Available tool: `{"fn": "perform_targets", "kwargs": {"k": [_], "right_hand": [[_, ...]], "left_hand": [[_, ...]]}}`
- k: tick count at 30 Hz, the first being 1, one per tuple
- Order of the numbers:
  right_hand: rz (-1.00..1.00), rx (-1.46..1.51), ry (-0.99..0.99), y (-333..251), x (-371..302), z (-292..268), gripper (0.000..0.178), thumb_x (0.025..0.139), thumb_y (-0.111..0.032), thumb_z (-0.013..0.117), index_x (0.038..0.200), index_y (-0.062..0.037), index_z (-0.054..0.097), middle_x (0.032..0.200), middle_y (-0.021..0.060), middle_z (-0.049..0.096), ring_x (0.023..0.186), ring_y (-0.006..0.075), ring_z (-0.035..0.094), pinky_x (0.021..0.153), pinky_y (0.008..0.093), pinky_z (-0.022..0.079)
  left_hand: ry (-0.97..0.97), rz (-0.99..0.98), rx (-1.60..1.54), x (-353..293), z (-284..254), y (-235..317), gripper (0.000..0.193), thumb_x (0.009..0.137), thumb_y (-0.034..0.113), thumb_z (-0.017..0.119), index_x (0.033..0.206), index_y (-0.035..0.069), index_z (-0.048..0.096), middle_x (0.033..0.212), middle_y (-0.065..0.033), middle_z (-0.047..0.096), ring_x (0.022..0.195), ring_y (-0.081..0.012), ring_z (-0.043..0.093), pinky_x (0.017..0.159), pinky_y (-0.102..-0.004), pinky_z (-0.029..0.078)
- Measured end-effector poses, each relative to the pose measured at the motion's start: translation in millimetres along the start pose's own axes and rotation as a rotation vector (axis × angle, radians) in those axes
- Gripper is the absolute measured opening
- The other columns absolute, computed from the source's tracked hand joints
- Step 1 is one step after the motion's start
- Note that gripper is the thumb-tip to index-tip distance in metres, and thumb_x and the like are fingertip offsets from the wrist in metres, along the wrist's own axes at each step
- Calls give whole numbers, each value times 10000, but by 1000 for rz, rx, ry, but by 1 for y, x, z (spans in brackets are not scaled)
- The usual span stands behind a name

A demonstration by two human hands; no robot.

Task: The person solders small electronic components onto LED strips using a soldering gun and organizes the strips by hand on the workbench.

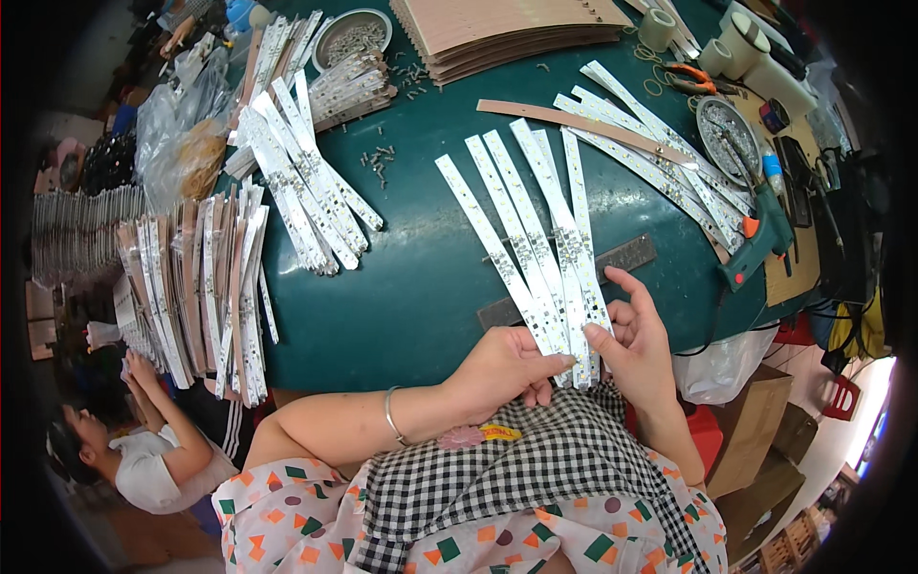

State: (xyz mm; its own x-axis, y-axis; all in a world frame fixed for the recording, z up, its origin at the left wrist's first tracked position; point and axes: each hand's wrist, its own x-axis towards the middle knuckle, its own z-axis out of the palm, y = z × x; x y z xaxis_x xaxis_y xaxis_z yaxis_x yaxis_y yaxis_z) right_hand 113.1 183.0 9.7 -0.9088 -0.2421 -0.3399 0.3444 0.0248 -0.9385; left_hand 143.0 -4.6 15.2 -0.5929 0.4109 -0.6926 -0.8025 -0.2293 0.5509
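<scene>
Several white LED strip boards fan out in front of me, their near ends close together at the table's front edge. My left hand pinches the near ends between thumb and fingers. On the other side, my right hand grips the lower right end of the fan with its thumb, the index finger raised off the boards. Beneath the fan lies a dark flat metal bar, crossing it at a slant and partly hidden.
On the green table lie more LED boards, a brown strip, loose screws and a screw bowl. Stacked brown sheets stand at the back. A glue gun lies right; another person sits at lower left.
</scene>
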Motion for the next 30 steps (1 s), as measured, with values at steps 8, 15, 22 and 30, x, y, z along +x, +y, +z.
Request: {"fn": "perform_targets", "kwargs": {"k": [8, 15, 22, 30], "right_hand": [[74, 159, -161, -8, 0, 14, 468, 893, -1, 606, 1319, 69, 426, 1119, 132, 618, 908, 129, 635, 745, 228, 525], [-62, 244, -264, -10, 8, 49, 453, 896, 15, 567, 1318, 86, 416, 1205, 163, 584, 1108, 187, 582, 961, 322, 467], [-123, 249, -475, -30, 49, 129, 457, 920, -47, 578, 1336, 41, 410, 1192, 138, 580, 995, 138, 614, 785, 249, 525], [-67, 205, -499, -24, 128, 218, 424, 936, -122, 595, 1318, 11, 468, 964, 48, 642, 622, 40, 559, 413, 184, 384]], "left_hand": [[-19, 67, -131, -17, -11, -6, 155, 894, 75, 658, 998, -39, 664, 842, -80, 679, 576, -91, 583, 512, -215, 465], [59, 204, -91, -49, -28, -1, 154, 889, 76, 667, 1008, -21, 679, 818, -66, 680, 573, -78, 578, 485, -205, 441], [300, 452, -49, -97, -76, 26, 127, 849, 91, 693, 917, -16, 694, 744, -43, 671, 534, -72, 586, 467, -190, 453], [395, 503, -62, -91, -182, 69, 101, 828, 70, 707, 893, -4, 686, 734, -45, 678, 525, -77, 588, 455, -183, 452]]}}
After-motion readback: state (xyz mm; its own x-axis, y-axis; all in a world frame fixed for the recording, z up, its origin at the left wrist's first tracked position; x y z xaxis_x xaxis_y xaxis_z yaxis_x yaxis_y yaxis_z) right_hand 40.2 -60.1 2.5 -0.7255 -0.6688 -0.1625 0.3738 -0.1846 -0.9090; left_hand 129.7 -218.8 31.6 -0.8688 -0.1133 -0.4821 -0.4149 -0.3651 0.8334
